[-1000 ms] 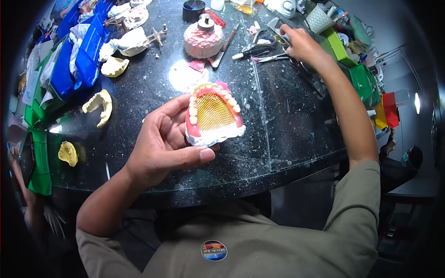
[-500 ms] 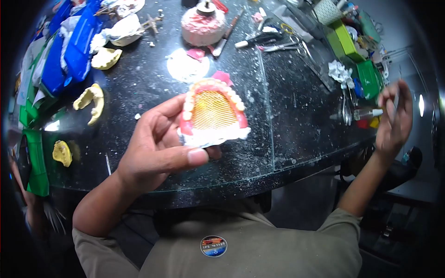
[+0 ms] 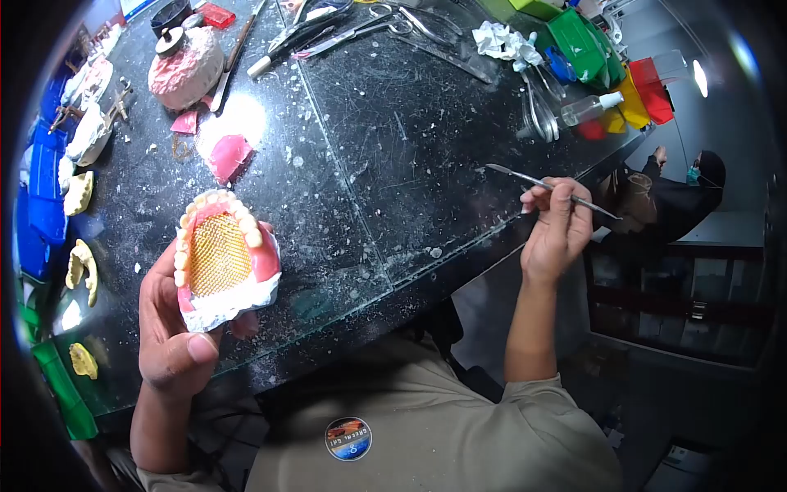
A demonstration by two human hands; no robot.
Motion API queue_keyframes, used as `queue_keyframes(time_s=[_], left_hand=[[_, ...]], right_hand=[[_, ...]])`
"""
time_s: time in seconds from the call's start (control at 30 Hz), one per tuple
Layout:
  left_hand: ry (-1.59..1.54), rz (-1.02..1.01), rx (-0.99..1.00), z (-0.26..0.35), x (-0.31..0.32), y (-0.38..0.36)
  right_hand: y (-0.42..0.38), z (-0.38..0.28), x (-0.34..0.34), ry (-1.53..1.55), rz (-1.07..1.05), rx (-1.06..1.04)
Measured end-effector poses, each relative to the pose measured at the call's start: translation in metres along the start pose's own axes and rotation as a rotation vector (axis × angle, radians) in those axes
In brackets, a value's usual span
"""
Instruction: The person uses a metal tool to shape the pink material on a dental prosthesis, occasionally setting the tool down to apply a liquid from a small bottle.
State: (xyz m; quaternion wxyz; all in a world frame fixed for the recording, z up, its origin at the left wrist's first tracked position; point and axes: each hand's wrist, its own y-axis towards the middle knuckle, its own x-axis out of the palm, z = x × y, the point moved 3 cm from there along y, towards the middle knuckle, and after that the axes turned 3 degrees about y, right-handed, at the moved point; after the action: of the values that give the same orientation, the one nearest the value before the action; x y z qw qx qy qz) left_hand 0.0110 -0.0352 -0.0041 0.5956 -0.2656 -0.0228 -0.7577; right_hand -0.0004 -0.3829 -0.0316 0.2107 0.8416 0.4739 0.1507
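Note:
A dental model (image 3: pixel 221 254) with cream teeth, pink gum wax, a gold mesh palate and a white plaster base is held up over the black table. My left hand (image 3: pixel 172 328) is closed round its base, thumb in front and fingers behind. At the right, above the table's edge, my right hand (image 3: pixel 557 225) pinches a thin metal carving tool (image 3: pixel 516 174), its flat tip pointing left. The tool is apart from the model. Pink wax pieces (image 3: pixel 230 157) lie on the table just beyond the model.
A pink and white flask-like block (image 3: pixel 185 70) stands at the back left. Scissors (image 3: pixel 369 31), tweezers (image 3: pixel 447 61) and a small bottle (image 3: pixel 590 108) lie farther back. Yellow casts (image 3: pixel 82 272) and blue bins (image 3: pixel 41 197) are at left. Another person (image 3: pixel 656 201) is at right.
The view has turned right, so table items appear farther left. My right hand has come down and inward, and the tool now lies nearly level. My left hand still holds the model, now tilted.

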Motion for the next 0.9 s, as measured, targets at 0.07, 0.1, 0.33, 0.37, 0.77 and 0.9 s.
queue_keyframes(time_s=[0.07,0.1,0.33,0.37,0.77,0.9], left_hand=[[0.0,-0.009,0.005,0.0,-0.002,0.0],[0.022,-0.017,-0.004,0.0,-0.003,-0.001],[0.042,-0.007,-0.046,-0.003,-0.005,0.0],[0.038,-0.006,-0.053,-0.004,-0.004,0.0],[0.039,0.005,-0.039,-0.004,0.001,0.003],[0.024,-0.023,-0.082,-0.006,-0.002,0.001]], right_hand=[[0.0,0.0,0.003,-0.027,0.01,-0.009],[0.0,0.0,0.004,-0.037,0.014,-0.008],[-0.002,0.003,0.008,-0.115,0.023,-0.016],[-0.002,0.002,0.009,-0.121,0.027,-0.02],[-0.002,0.001,0.012,-0.169,0.031,0.001],[-0.002,0.002,0.013,-0.177,0.063,0.05]])
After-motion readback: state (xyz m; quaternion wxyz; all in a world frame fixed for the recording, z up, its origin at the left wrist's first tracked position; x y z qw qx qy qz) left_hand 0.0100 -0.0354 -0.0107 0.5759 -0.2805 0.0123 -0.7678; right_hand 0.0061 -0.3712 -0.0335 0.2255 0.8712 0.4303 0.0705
